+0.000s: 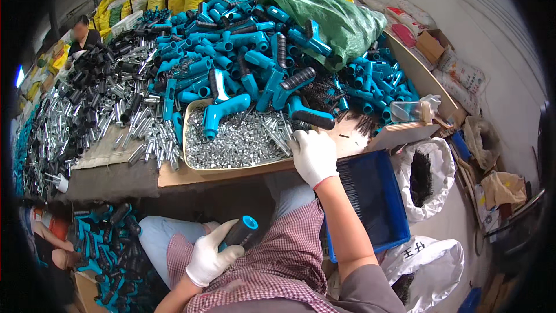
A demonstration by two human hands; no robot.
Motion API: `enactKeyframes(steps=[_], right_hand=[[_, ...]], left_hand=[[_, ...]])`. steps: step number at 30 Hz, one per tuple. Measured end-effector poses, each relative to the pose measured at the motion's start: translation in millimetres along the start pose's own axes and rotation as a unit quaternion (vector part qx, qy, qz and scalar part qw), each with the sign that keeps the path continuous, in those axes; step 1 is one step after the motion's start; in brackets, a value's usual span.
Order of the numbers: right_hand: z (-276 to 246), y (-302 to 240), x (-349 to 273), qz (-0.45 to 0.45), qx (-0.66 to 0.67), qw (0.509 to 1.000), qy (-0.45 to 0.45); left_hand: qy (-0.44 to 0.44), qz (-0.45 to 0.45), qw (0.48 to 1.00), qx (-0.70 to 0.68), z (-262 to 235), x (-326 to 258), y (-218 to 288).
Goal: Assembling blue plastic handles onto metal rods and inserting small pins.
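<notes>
My left hand, in a white glove, is closed around a black grip with a teal ring at its open end, held above my lap. My right hand, also gloved, reaches to the table edge with its fingertips bent together by a cluster of slim metal pins. Whatever lies in those fingertips is hidden. Left of it, a shallow cream tray holds many small silvery metal parts. A teal pistol-shaped housing with a black grip rests across the tray. Another housing lies just beyond my right hand.
Teal housings are heaped behind the tray, partly under a green sack. Metal tubes cover the left side. A blue crate and white sacks stand at right. More housings fill the lower left. Another person sits far left.
</notes>
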State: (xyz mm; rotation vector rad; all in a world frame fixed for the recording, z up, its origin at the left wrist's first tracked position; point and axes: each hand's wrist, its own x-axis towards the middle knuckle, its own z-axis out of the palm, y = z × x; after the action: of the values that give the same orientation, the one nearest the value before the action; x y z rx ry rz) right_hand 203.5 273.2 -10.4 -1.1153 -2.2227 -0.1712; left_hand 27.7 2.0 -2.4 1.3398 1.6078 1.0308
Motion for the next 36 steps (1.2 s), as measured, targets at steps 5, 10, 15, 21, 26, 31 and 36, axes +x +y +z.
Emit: enactKeyframes(steps=[5, 10, 15, 21, 26, 31, 36], right_hand=[[17.9, 10.7, 6.8, 0.047, -0.013, 0.998, 0.026], [15.3, 9.8, 26.5, 0.125, -0.052, 0.989, -0.061], [-9.3, 7.1, 19.8, 0.084, -0.012, 0.995, 0.046], [-71.0, -69.1, -43.7, 0.104, 0.458, 0.877, -0.105], [-74.8, -99.4, -65.0, 0.069, 0.508, 0.841, -0.173], [-68.2, -96.6, -68.1, 0.088, 0.510, 0.811, -0.274], [-56.1, -112.6, -68.1, 0.001, 0.391, 0.876, -0.282]], left_hand=[[0.003, 0.007, 1.000, -0.010, -5.9, 0.8, 1.1], [0.012, 0.005, 1.000, -0.019, -8.8, -1.6, -2.0], [0.027, 0.001, 0.999, -0.026, -16.3, -6.5, 3.7], [0.044, -0.007, 0.999, -0.018, -27.0, -3.1, 2.2], [0.009, 0.030, 0.998, 0.046, -32.4, 2.8, 7.5], [0.029, 0.092, 0.984, 0.148, -37.7, -1.9, 7.0], [-0.055, 0.108, 0.973, 0.198, -29.4, -1.3, 4.2]])
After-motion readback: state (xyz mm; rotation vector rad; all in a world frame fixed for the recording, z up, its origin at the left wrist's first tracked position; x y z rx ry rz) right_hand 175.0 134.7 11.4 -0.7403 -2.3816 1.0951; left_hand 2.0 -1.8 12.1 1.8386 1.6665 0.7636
